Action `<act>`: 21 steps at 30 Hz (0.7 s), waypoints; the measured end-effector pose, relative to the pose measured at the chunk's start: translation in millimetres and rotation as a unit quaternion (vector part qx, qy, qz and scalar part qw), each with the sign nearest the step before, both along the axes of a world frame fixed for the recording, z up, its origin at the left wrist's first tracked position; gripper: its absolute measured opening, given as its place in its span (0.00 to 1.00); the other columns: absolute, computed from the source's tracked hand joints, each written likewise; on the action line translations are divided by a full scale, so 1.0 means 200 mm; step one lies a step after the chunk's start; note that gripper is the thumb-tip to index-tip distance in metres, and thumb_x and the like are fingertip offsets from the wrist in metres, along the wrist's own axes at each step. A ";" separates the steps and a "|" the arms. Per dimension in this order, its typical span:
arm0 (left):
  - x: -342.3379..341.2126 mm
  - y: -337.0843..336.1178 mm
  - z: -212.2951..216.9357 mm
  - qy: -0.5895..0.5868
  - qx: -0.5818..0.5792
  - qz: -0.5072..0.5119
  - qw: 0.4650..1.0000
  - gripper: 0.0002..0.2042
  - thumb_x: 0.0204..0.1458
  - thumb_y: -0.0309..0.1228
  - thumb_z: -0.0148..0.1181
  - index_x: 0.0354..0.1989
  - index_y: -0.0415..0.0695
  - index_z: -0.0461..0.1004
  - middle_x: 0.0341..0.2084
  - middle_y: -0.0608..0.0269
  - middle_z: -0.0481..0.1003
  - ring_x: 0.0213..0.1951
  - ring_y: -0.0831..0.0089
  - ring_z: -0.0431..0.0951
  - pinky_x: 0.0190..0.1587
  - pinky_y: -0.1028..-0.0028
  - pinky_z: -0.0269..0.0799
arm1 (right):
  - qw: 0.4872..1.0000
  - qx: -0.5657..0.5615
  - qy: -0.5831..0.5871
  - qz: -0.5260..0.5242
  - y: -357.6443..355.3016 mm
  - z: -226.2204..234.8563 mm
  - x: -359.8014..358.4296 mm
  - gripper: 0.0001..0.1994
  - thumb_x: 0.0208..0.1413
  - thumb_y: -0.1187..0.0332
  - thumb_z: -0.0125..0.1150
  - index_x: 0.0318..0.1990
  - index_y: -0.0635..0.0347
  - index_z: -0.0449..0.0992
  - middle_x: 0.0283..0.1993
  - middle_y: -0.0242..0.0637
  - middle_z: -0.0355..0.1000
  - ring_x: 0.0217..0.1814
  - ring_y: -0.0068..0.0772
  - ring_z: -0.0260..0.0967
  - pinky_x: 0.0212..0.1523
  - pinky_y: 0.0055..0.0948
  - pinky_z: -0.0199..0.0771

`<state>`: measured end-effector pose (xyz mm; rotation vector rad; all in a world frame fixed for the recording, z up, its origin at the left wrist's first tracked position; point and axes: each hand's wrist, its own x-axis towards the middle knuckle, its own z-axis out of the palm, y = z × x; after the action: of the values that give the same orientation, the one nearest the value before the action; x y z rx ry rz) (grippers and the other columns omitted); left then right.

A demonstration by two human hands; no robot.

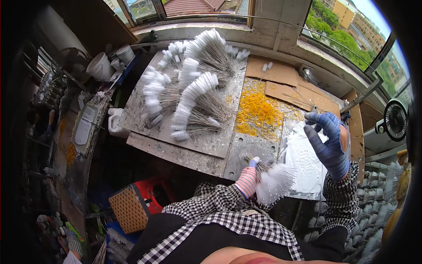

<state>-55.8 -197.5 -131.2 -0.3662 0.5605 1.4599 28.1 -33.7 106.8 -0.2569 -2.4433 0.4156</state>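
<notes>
My left hand point(246, 181), in a pink striped glove, is closed around the thin wire stems of a bundle of small white brushes point(274, 185) at the table's front edge. The bristle heads fan out to the right. In a blue glove, my right hand point(332, 147) is raised over the right side of a slab of white paste point(302, 167). Its thumb stands apart from the bent fingers, and I see nothing between them. Many yellow rings point(259, 112) lie in a loose heap beyond the paste. Large piles of white wire-stemmed brushes point(193, 94) cover a board to the left.
Flat cardboard point(274, 72) lies at the back under the window. A small fan point(394, 119) stands at far right. White buckets point(100, 67) and a jug point(117, 122) are left of the table. Below is a red stool point(151, 193). Another person's gloved hand point(74, 244) shows at lower left.
</notes>
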 end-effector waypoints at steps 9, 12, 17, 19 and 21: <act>-0.85 -0.05 0.97 0.569 0.222 0.234 0.757 0.14 0.62 0.25 0.59 0.54 0.42 0.65 0.35 0.59 0.78 0.38 0.71 0.81 0.43 0.70 0.81 | 0.953 0.294 0.077 0.006 0.59 0.14 -1.17 0.22 0.51 0.63 0.68 0.55 0.56 0.76 0.54 0.44 0.76 0.56 0.46 0.72 0.58 0.41 0.71; -1.23 0.00 1.05 0.610 0.213 0.206 0.735 0.11 0.64 0.31 0.58 0.52 0.44 0.70 0.28 0.61 0.76 0.31 0.71 0.78 0.39 0.68 0.80 | 0.932 0.353 -0.021 -0.081 0.76 0.13 -1.50 0.30 0.54 0.59 0.65 0.65 0.51 0.68 0.62 0.45 0.72 0.64 0.48 0.68 0.64 0.43 0.66; -1.59 0.03 1.24 0.683 0.110 0.181 0.699 0.05 0.62 0.28 0.59 0.43 0.42 0.73 0.29 0.62 0.76 0.31 0.72 0.78 0.39 0.69 0.80 | 0.976 0.182 -0.124 0.002 0.62 0.12 -1.64 0.19 0.64 0.51 0.56 0.58 0.47 0.75 0.45 0.39 0.81 0.48 0.42 0.78 0.50 0.40 0.76; -1.74 0.04 1.25 0.677 0.089 0.201 0.702 0.05 0.61 0.28 0.59 0.41 0.41 0.73 0.26 0.63 0.76 0.27 0.72 0.78 0.33 0.71 0.80 | 0.986 0.157 -0.051 0.032 0.53 0.17 -1.61 0.17 0.64 0.51 0.57 0.53 0.48 0.78 0.43 0.39 0.81 0.44 0.43 0.79 0.47 0.40 0.77; -1.85 0.08 1.27 0.706 0.068 0.182 0.681 0.07 0.62 0.30 0.59 0.43 0.41 0.72 0.26 0.64 0.75 0.25 0.73 0.76 0.31 0.70 0.79 | 0.990 0.134 0.017 0.046 0.48 0.21 -1.54 0.15 0.64 0.51 0.57 0.48 0.49 0.80 0.40 0.39 0.81 0.41 0.43 0.79 0.43 0.40 0.78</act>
<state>-425.4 -181.3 122.2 0.9883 1.6508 1.9838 -280.3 62.1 149.1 -0.0212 -2.4494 0.1257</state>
